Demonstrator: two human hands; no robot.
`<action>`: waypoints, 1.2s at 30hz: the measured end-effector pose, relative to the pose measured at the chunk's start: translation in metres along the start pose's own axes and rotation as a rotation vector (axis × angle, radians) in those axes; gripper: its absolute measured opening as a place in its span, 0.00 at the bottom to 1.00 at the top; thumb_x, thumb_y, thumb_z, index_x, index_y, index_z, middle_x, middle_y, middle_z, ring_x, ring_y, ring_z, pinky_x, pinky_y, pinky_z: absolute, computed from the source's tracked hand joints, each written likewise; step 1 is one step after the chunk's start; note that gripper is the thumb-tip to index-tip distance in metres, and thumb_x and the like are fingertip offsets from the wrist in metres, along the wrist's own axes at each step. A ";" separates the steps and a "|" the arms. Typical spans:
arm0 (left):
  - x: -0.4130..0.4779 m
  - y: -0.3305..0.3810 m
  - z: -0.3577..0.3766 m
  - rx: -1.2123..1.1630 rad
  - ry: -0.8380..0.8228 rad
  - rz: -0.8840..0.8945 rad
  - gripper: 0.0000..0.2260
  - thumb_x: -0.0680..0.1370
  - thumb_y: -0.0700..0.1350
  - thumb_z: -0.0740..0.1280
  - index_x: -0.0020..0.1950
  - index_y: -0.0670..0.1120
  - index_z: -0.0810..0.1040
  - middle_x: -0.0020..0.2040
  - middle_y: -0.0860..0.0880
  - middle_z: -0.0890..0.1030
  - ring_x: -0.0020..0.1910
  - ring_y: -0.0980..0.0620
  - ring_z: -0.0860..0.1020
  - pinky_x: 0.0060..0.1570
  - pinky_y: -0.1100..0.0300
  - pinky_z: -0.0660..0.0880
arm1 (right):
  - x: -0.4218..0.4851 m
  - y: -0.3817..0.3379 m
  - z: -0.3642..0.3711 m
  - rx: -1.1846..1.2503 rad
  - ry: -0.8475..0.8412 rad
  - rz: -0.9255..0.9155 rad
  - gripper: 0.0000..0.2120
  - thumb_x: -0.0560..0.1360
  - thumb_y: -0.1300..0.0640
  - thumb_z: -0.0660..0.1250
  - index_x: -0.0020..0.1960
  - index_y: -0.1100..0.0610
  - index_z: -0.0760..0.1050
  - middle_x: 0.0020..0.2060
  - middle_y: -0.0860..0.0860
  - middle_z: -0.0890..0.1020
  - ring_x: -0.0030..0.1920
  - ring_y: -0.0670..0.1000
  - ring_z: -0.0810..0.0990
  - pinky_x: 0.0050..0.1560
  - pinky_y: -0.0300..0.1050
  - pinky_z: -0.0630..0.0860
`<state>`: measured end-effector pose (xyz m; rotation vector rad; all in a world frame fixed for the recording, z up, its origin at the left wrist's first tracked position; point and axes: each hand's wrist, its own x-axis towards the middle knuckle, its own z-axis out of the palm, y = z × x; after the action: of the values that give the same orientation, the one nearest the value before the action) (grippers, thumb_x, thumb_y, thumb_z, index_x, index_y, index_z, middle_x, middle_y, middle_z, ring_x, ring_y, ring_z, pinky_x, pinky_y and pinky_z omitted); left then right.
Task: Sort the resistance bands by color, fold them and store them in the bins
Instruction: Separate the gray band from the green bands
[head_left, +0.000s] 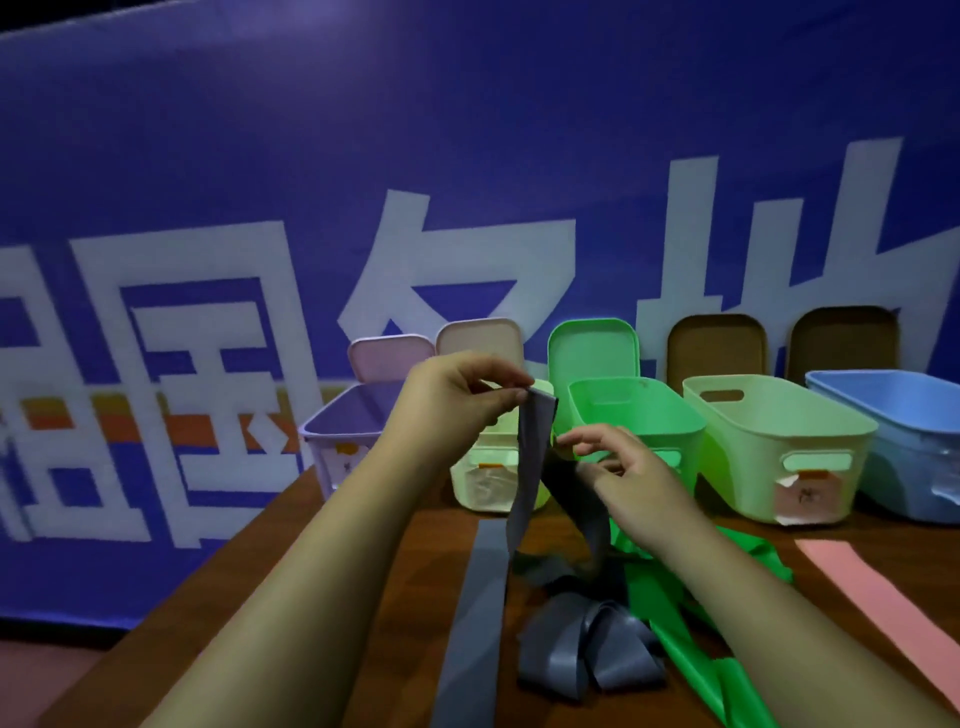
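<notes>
Grey band (527, 467), limp, light, likely slippery: top end pinched by left hand (457, 400), left of green bin (675, 431); right hand (634, 478) half-curled, hold unclear. Best gripped at ends.

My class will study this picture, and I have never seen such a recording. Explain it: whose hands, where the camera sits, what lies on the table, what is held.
No machine here: a person works bare-handed, and the single picture comes from a camera worn on their head, looking forward and down. The left hand pinches the top of a grey band, which hangs down. The right hand has fingertips at that band lower down; blur hides whether it grips. On the wooden table lie a grey heap, a green band and a pink band. Behind stands a row of open bins, among them a green bin and a blue bin.
</notes>
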<state>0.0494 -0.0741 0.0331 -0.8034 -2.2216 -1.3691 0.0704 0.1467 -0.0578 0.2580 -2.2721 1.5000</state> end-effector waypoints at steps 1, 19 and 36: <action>0.004 0.007 -0.006 0.024 0.005 0.011 0.06 0.78 0.40 0.77 0.54 0.49 0.89 0.47 0.52 0.88 0.45 0.52 0.86 0.48 0.52 0.84 | 0.002 -0.010 0.002 0.010 -0.023 0.003 0.18 0.81 0.66 0.68 0.55 0.42 0.84 0.58 0.47 0.81 0.56 0.49 0.81 0.52 0.40 0.78; -0.008 0.047 -0.055 0.028 0.195 0.022 0.08 0.81 0.50 0.73 0.60 0.54 0.85 0.49 0.57 0.86 0.49 0.57 0.85 0.48 0.58 0.84 | 0.013 -0.154 0.007 0.111 0.015 -0.244 0.06 0.84 0.54 0.68 0.55 0.49 0.84 0.43 0.47 0.88 0.46 0.45 0.86 0.40 0.38 0.82; -0.167 -0.024 -0.037 -0.483 -0.333 -0.664 0.14 0.81 0.38 0.73 0.66 0.41 0.78 0.53 0.45 0.88 0.53 0.47 0.86 0.52 0.54 0.81 | 0.043 -0.114 0.049 0.251 0.083 0.049 0.03 0.82 0.58 0.71 0.54 0.53 0.83 0.48 0.52 0.88 0.48 0.52 0.87 0.39 0.46 0.83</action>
<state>0.1604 -0.1587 -0.0688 -0.4636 -2.5794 -2.2913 0.0621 0.0588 0.0393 0.2082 -2.0389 1.7883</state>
